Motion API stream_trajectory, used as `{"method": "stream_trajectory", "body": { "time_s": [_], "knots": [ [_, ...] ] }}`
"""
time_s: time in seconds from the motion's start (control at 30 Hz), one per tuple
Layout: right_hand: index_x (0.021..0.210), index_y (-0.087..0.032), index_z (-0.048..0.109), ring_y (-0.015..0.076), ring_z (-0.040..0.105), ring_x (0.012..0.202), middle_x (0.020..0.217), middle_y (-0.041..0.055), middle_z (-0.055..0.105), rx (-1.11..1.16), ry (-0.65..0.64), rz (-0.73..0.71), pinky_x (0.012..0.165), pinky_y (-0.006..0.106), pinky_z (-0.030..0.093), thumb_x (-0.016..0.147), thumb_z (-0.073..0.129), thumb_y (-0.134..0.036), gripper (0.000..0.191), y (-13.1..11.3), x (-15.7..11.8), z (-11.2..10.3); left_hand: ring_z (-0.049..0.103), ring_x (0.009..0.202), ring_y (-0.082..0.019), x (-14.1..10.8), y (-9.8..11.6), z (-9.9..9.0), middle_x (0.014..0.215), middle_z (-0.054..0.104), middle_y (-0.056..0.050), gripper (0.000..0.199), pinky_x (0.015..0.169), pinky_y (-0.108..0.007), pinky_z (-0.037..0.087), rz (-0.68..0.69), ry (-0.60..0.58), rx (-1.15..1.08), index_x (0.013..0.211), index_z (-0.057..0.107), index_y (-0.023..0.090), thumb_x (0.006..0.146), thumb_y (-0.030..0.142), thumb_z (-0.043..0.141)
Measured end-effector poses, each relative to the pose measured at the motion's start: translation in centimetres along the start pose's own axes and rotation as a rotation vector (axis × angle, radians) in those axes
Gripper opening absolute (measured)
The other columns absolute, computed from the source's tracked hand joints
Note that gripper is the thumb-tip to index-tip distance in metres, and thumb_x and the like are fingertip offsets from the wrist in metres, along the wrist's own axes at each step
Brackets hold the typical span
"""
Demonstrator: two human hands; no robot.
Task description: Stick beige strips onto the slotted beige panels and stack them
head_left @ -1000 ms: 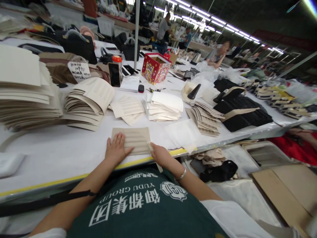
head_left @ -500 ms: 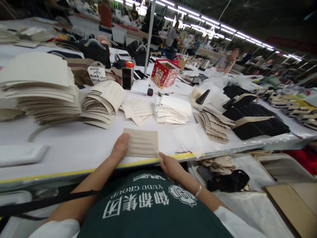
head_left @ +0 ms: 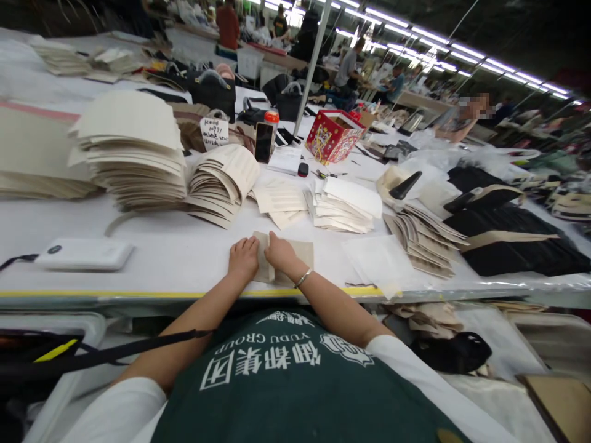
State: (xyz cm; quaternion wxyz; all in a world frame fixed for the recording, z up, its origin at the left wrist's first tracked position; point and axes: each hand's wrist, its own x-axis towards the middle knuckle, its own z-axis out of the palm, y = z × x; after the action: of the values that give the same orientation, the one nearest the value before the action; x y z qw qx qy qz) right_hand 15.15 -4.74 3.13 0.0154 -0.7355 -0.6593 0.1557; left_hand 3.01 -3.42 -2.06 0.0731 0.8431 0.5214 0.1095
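Observation:
A beige panel (head_left: pixel 302 251) with stitched-looking ridges lies near the table's front edge, largely covered by my hands. At its left end is my left hand (head_left: pixel 244 258), its bent fingers gripping the edge. My right hand (head_left: pixel 282 255), wearing a bracelet, is closed on the panel close beside the left one. A raised fold or edge of the panel shows between the two hands. The right fingertips are partly hidden. Behind the panel lie loose beige pieces (head_left: pixel 281 202) and a stack of white pieces (head_left: pixel 346 206).
Stacks of curved beige sheets (head_left: pixel 133 151) stand left. A white power bank (head_left: pixel 85 254) with a cable lies at the front left. A red box (head_left: pixel 332 136), a phone (head_left: pixel 264 143) and black pieces (head_left: pixel 517 240) are further back and right. Several people work beyond.
My right hand has moved from the panel's lower right corner to its left part, beside my left hand. The panel now shows a raised fold. The camera view has turned left.

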Motion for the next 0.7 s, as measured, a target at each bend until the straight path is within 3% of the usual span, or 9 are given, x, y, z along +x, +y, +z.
{"method": "stream_trajectory", "body": {
  "time_s": [0.3,0.4,0.57,0.7],
  "knots": [
    [0.138,-0.002,0.028,0.0245,0.063,0.084,0.094,0.0159,0.066,-0.044,-0.077,-0.104,0.073,0.033,0.048,0.082,0.04,-0.014,0.059,-0.3,-8.3,1.6,0.038,0.12,-0.026,-0.1,0.3,0.0,0.134,0.047,-0.008,0.042,0.099,-0.041,0.028,-0.026,0.028,-0.052,0.124,0.052,0.015,0.086,0.02,0.033],
    [0.138,-0.003,0.03,0.0251,0.063,0.084,0.094,0.0157,0.067,-0.045,-0.081,-0.103,0.074,0.034,0.047,0.081,0.041,-0.014,0.059,-0.4,-8.8,1.3,0.039,0.119,-0.026,-0.3,0.4,0.0,0.134,0.047,-0.008,0.043,0.099,-0.041,0.028,-0.024,0.024,-0.052,0.125,0.051,0.014,0.085,0.018,0.034],
    [0.137,-0.002,0.031,0.0251,0.062,0.091,0.101,0.0172,0.065,-0.013,-0.049,-0.069,0.079,0.034,0.047,0.081,0.041,-0.014,0.057,-0.5,-7.3,1.1,0.037,0.121,-0.026,-0.7,0.8,0.1,0.136,0.044,-0.009,0.045,0.101,-0.041,0.026,-0.022,0.019,-0.026,0.128,0.048,0.012,0.087,0.018,0.031],
    [0.138,-0.002,0.028,0.0247,0.063,0.087,0.098,0.017,0.066,0.002,-0.051,-0.089,0.076,0.034,0.047,0.084,0.039,-0.015,0.057,-0.6,-8.6,2.1,0.037,0.12,-0.025,-0.6,0.9,0.7,0.135,0.045,-0.009,0.044,0.101,-0.04,0.028,-0.03,0.038,-0.018,0.128,0.048,0.013,0.087,0.019,0.032]
  ]
}}
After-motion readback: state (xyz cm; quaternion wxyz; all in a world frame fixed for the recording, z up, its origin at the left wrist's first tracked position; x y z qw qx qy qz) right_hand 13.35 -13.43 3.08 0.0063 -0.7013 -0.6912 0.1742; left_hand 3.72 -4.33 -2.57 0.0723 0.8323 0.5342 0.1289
